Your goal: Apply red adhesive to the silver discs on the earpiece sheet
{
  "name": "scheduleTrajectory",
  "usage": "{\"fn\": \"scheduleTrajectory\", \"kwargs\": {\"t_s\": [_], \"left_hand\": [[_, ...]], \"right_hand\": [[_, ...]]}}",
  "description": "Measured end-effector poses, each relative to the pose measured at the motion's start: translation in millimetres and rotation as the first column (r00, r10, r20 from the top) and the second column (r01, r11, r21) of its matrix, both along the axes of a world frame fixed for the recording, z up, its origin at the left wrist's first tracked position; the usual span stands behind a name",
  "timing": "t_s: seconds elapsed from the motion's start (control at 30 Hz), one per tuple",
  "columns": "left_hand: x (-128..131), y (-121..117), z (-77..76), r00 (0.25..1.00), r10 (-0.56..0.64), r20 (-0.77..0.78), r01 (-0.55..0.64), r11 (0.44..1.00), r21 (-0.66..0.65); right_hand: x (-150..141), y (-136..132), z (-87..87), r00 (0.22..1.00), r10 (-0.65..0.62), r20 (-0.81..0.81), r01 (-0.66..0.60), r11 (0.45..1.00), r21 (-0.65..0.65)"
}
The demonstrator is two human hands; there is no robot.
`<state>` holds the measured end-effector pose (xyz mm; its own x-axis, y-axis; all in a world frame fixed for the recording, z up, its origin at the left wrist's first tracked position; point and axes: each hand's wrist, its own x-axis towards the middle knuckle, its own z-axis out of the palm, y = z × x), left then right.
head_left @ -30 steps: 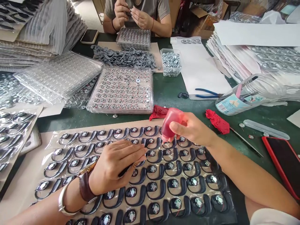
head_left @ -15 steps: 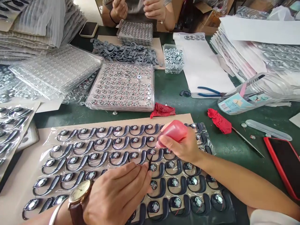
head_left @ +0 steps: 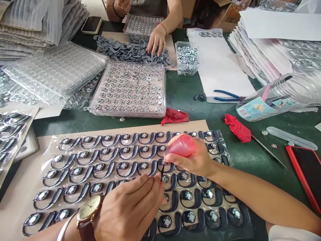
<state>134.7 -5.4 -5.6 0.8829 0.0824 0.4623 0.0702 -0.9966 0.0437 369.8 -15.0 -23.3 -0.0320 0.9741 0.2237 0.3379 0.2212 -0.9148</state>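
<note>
My right hand (head_left: 197, 162) is closed round a soft squeeze bottle (head_left: 182, 145) of translucent red-pink. Its nozzle end points down and left at a dark hook-shaped earphone piece in the middle of the sheet. My left hand (head_left: 130, 204), with a watch on its wrist, pinches black tweezers (head_left: 162, 171), whose tip meets the same piece near the bottle's nozzle. Rows of such earphone pieces (head_left: 129, 152), each with a round silver speaker, lie in a clear plastic tray (head_left: 47, 147) on brown cardboard. My hands hide several of them.
Behind stand trays of speakers (head_left: 130, 88), a heap of grey hooks (head_left: 120, 50) and a box of metal parts (head_left: 187, 58). To the right lie pliers (head_left: 225, 95), a clear jar (head_left: 265, 103), red cloth (head_left: 237, 129) and a phone (head_left: 306, 170). A co-worker's hand (head_left: 157, 40) touches the heap.
My right hand has brought the bottle slightly down and left, and its nozzle is now beside the tweezers' tip. The co-worker's hand has come down onto the grey hooks.
</note>
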Motion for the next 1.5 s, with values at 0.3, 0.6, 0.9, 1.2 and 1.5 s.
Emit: {"fn": "scheduleTrajectory", "kwargs": {"t_s": [0.3,0.6,0.9,1.2,1.5], "left_hand": [[1.6,1.9,10.0,0.999,0.014,-0.040,-0.016,0.999,-0.036],[-1.2,0.8,2.8,0.999,0.022,-0.032,-0.025,0.997,-0.077],[-4.3,1.0,-0.8,0.999,0.041,-0.023,-0.044,0.985,-0.167],[-3.7,2.5,1.0,0.999,0.039,-0.020,-0.042,0.981,-0.191],[-0.5,10.4,8.8,0.999,0.035,-0.032,-0.041,0.969,-0.244]], "right_hand": [[0.4,-2.0,-0.7,0.997,-0.066,-0.046,0.063,0.996,-0.060],[-0.3,-1.0,-2.4,0.997,-0.059,-0.040,0.055,0.994,-0.096],[2.3,-1.7,3.7,0.997,-0.076,-0.012,0.074,0.990,-0.118],[2.4,-2.1,3.9,0.996,-0.088,-0.003,0.087,0.990,-0.107],[2.3,-2.5,2.8,0.992,-0.052,-0.116,0.042,0.995,-0.089]]}}
